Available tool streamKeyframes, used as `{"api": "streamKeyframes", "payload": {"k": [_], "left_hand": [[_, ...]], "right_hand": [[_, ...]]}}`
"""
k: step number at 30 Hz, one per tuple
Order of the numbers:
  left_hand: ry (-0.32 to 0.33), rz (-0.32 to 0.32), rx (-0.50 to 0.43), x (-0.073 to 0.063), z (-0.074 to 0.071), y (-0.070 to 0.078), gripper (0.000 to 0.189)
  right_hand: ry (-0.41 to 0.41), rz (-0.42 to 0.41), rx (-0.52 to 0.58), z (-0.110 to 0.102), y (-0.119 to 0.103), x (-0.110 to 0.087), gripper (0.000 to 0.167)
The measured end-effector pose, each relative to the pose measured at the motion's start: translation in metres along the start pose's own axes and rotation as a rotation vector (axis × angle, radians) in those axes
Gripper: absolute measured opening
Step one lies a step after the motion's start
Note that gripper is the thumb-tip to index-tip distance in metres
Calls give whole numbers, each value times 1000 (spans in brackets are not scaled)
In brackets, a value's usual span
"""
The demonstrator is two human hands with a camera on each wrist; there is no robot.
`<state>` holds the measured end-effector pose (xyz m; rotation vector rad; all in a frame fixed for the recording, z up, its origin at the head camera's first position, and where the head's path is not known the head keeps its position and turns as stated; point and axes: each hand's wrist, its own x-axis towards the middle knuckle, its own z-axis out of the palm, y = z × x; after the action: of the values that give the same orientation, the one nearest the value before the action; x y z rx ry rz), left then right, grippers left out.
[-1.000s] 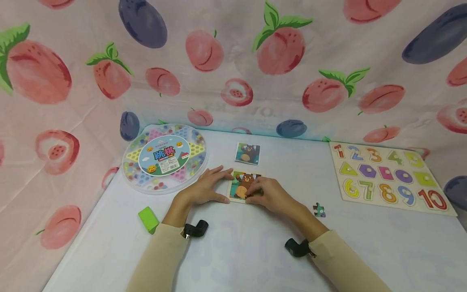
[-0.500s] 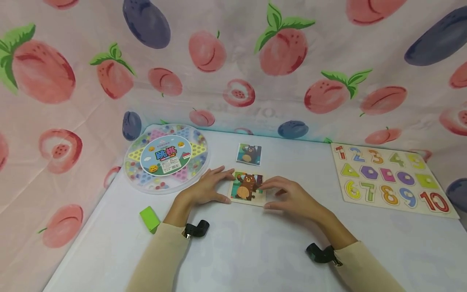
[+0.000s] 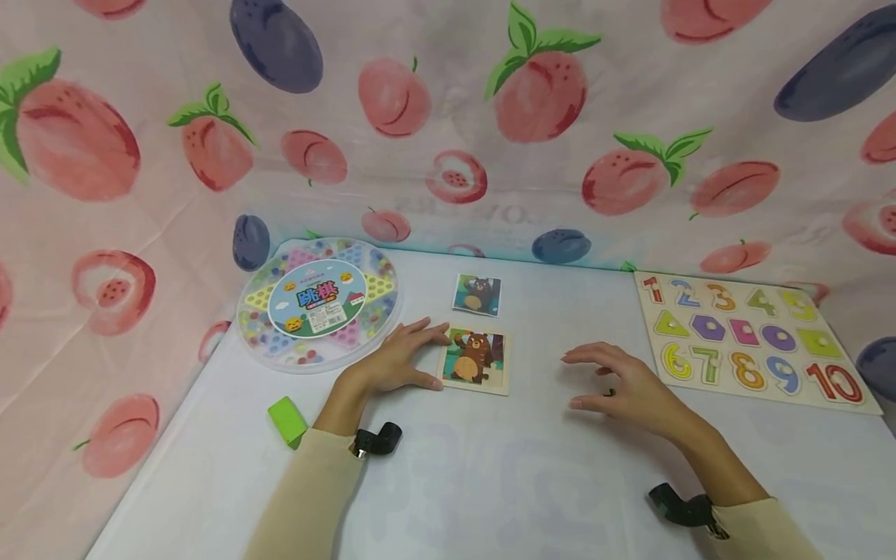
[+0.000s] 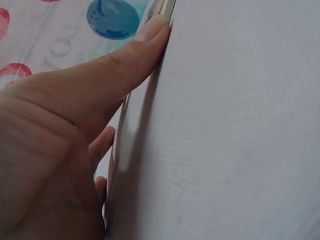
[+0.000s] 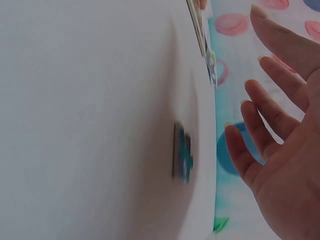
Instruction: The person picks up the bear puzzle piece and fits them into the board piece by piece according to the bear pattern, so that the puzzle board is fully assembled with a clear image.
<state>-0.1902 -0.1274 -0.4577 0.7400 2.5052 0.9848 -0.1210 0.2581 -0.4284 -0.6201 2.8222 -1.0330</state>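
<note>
A small wooden jigsaw puzzle (image 3: 474,359) with a brown bear lies flat on the table. Its lower right corner shows bare wood. My left hand (image 3: 393,358) touches its left edge, thumb at the lower corner and a fingertip at the upper one. In the left wrist view, the thumb (image 4: 115,67) presses against the puzzle's edge. My right hand (image 3: 633,391) hovers to the right, fingers spread and holding nothing. A loose puzzle piece (image 5: 183,154) lies on the table below that hand in the right wrist view; the hand mostly hides it in the head view.
A bear picture card (image 3: 477,295) lies behind the puzzle. At back left is a round Chinese checkers box (image 3: 318,299), with a green block (image 3: 287,421) in front of it. A wooden number board (image 3: 749,338) lies at the right. Fruit-patterned cloth (image 3: 448,117) walls the back.
My right hand has let go of the bear puzzle's right side and moved right, over the loose piece. The left hand stays at the puzzle's left edge.
</note>
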Motion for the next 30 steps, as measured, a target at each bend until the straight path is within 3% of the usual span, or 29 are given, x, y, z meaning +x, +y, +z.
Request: {"api": "streamKeyframes", "payload": {"k": [7, 14, 19, 30], "left_hand": [[2, 6, -13, 0, 3, -1, 65], [1, 0, -6, 0, 3, 0, 65], [5, 2, -4, 1, 3, 1, 64], [-2, -2, -6, 0, 3, 1, 65]], "right_hand": [[14, 99, -60, -13, 16, -23, 62], [-42, 233, -73, -20, 31, -37, 66], [-73, 227, -43, -19, 39, -40, 62], [-52, 236, -20, -15, 47, -41, 51]]}}
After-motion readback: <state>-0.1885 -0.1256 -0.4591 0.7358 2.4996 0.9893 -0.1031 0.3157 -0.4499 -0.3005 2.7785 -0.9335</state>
